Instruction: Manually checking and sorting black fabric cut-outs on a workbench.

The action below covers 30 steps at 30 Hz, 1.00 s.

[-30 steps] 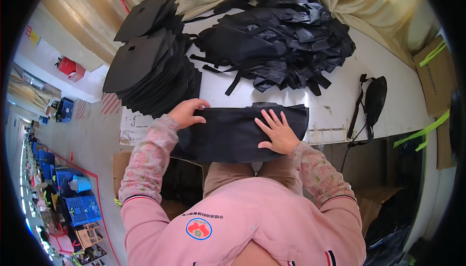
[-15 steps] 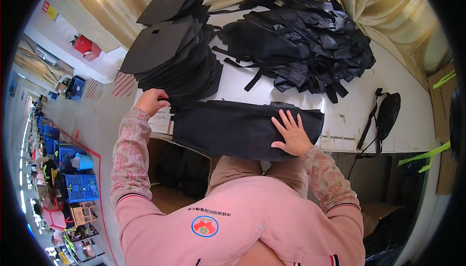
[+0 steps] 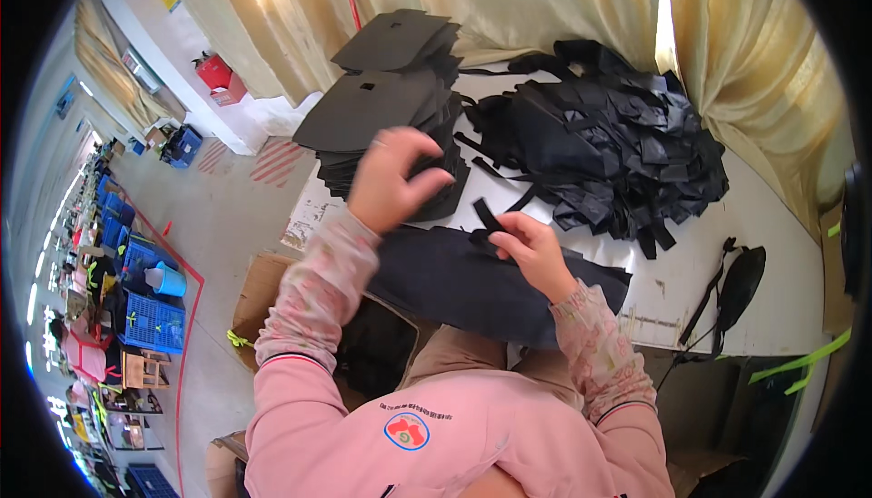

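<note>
My right hand (image 3: 536, 251) pinches a short black strap (image 3: 487, 215) between thumb and fingers, its end sticking up. Beneath lies a long black fabric piece (image 3: 509, 289) along the table's near edge, partly over my lap. My left hand (image 3: 392, 180), slightly blurred, is raised in front of the stack of black sheets (image 3: 372, 103); its thumb and curled fingers are apart, with nothing visible between them. The sheets have small rectangular slots near one edge. Right of them a heap of black fabric pieces with straps (image 3: 618, 144) covers the back of the table.
On the right of the white table (image 3: 672, 294) lies a black pouch (image 3: 741, 285) with a strap. Beige curtains (image 3: 545, 8) hang behind. An open cardboard box (image 3: 263, 294) stands below the table's left end; blue crates (image 3: 153, 321) sit on the floor farther left.
My right hand has left the flat fabric and now pinches a strap above it. My left hand has risen from the table edge toward the right. The view has shifted.
</note>
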### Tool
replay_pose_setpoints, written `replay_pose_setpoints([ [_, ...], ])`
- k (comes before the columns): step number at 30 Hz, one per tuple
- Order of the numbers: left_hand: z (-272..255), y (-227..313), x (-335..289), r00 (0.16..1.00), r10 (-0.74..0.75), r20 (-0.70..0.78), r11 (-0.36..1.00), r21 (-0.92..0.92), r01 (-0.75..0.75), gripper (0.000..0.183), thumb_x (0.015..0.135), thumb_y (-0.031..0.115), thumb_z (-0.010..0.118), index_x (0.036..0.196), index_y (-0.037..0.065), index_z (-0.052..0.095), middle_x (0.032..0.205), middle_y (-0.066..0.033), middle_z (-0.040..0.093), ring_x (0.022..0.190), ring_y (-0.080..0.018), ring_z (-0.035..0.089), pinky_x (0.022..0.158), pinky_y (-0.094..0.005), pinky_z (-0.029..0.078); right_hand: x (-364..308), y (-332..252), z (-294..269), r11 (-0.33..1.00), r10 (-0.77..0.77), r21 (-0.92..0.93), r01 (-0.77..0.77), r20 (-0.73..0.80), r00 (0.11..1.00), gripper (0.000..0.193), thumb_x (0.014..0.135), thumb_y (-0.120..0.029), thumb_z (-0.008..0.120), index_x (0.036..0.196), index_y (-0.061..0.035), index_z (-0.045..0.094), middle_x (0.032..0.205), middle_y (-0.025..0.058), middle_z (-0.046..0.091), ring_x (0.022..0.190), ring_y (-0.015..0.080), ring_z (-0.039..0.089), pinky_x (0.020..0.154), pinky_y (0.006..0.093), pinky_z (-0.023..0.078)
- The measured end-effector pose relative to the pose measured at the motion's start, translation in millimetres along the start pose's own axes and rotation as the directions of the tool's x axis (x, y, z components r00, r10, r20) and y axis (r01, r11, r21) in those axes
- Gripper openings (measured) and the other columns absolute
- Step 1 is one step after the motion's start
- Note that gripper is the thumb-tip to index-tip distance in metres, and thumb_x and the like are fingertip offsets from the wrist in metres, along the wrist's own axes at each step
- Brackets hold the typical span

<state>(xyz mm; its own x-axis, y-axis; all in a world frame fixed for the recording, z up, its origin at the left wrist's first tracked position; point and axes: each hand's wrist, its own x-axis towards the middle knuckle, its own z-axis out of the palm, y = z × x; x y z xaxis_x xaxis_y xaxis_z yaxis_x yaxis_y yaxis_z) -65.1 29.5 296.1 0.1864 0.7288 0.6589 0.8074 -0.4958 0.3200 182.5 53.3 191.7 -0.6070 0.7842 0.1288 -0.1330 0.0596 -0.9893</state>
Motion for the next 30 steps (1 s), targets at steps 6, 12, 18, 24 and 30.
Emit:
replay_pose_setpoints([
  [6,-44,-116,-10,0.873,-0.46,0.162,0.865,0.302,0.4,0.062,0.073,0.037,0.081,0.121,0.004,0.06,0.12,-0.0177,0.065,0.112,-0.0311,0.062,0.098,-0.0378,0.047,-1,3,-11,0.99,0.084,0.118,-0.074,-0.079,0.993,0.013,0.091,-0.008,0.065,0.098,0.0029,0.062,0.079,0.0041,0.065,0.058,0.0089,0.061,0.054,0.021,0.049],
  [12,-50,-132,-2,0.843,-0.503,0.193,0.864,0.124,0.487,0.056,0.072,0.028,0.082,0.12,0.006,0.062,0.11,-0.0124,0.071,0.105,-0.0259,0.067,0.092,-0.035,0.051,3,4,-9,0.981,0.118,0.162,-0.107,-0.066,0.991,0.014,0.093,-0.009,0.063,0.098,0.003,0.062,0.078,0.0053,0.064,0.056,0.0105,0.062,0.052,0.0219,0.05],
  [18,-38,-118,0,0.921,-0.34,0.193,0.929,0.22,0.297,0.057,0.074,0.036,0.08,0.12,0.008,0.063,0.11,-0.0124,0.07,0.103,-0.0279,0.066,0.089,-0.0362,0.051,-4,8,-13,0.979,0.153,0.152,-0.139,-0.079,0.985,0.015,0.091,-0.01,0.064,0.099,0.0025,0.064,0.077,0.0063,0.065,0.057,0.0102,0.063,0.052,0.0225,0.051],
  [24,-52,-105,-10,0.959,-0.198,0.204,0.928,0.355,0.116,0.054,0.072,0.039,0.08,0.116,0.01,0.065,0.102,-0.0096,0.067,0.097,-0.0307,0.065,0.083,-0.0379,0.051,-2,8,-2,0.986,0.126,0.107,-0.126,0.006,0.992,0.015,0.093,-0.012,0.063,0.101,0.0006,0.063,0.078,0.0058,0.064,0.057,0.0104,0.063,0.053,0.0218,0.051],
  [30,-56,-115,3,0.928,-0.263,0.263,0.941,0.284,0.187,0.051,0.072,0.04,0.08,0.111,0.01,0.069,0.101,-0.01,0.067,0.096,-0.0305,0.064,0.082,-0.0364,0.05,-7,9,-7,0.982,0.159,0.11,-0.157,-0.016,0.987,0.016,0.093,-0.014,0.063,0.1,0.0,0.063,0.076,0.005,0.063,0.054,0.0097,0.061,0.051,0.0214,0.049],
])
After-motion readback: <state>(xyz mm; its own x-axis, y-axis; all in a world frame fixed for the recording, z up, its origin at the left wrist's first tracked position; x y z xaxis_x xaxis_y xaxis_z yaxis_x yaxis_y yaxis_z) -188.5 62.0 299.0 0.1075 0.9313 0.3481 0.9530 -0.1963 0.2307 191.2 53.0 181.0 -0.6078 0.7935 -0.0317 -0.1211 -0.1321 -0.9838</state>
